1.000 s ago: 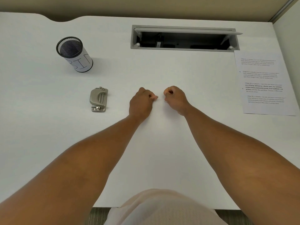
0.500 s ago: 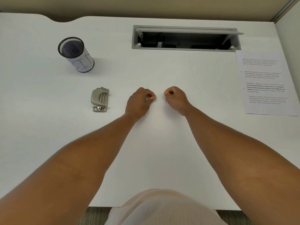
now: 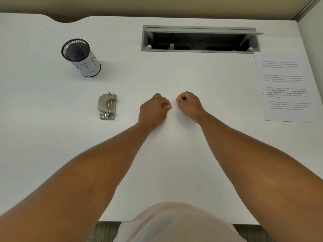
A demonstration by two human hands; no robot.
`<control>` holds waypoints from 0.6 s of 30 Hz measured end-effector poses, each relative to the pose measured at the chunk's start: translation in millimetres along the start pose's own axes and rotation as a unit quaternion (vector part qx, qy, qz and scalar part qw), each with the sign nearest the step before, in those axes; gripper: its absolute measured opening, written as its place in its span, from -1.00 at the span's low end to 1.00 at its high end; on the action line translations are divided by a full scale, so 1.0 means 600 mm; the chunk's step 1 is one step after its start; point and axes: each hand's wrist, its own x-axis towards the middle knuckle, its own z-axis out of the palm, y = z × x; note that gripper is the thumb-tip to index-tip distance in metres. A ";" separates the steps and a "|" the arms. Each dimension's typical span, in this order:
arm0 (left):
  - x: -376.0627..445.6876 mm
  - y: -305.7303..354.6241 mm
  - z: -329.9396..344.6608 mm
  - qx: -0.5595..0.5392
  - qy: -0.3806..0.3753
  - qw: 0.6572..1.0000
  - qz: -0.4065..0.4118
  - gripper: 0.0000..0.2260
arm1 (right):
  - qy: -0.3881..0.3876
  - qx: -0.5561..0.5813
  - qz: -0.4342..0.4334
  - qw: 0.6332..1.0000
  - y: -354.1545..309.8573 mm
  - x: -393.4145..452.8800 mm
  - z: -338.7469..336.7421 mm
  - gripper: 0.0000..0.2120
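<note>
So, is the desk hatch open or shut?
Open: the hatch has its lid tipped up along the far edge, and the dark well inside shows.

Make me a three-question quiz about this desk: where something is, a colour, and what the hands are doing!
1. Where is the hole punch?
A. on the floor
B. on the desk, left of the left hand
C. in a drawer
2. What colour is the rim of the mesh cup?
A. black
B. red
C. yellow
3. How do the left hand and right hand look?
A. flat
B. gripping the punch
C. curled, holding nothing
Answers: 1 B, it lies apart from that hand; 2 A, a black ring tops it; 3 C, fingers curl in, nothing shows in them.
</note>
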 end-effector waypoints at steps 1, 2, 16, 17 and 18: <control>0.000 0.003 0.001 0.010 -0.001 1.000 -0.004 -0.88 | 0.000 -0.001 0.000 1.000 0.000 0.000 0.001 -0.86; 0.001 0.006 0.003 0.024 -0.004 1.000 -0.008 -0.88 | -0.001 0.000 0.001 1.000 0.000 0.000 0.001 -0.86; 0.015 -0.003 -0.009 -0.082 -0.011 0.995 -0.049 -0.90 | 0.029 0.060 0.040 0.997 -0.006 0.001 0.005 -0.88; 0.017 -0.005 -0.014 -0.107 -0.007 0.993 -0.058 -0.90 | 0.031 0.065 0.042 0.997 -0.008 0.002 0.007 -0.88; 0.019 -0.008 -0.019 -0.127 -0.005 0.990 -0.067 -0.89 | 0.032 0.068 0.043 0.996 -0.011 0.002 0.009 -0.88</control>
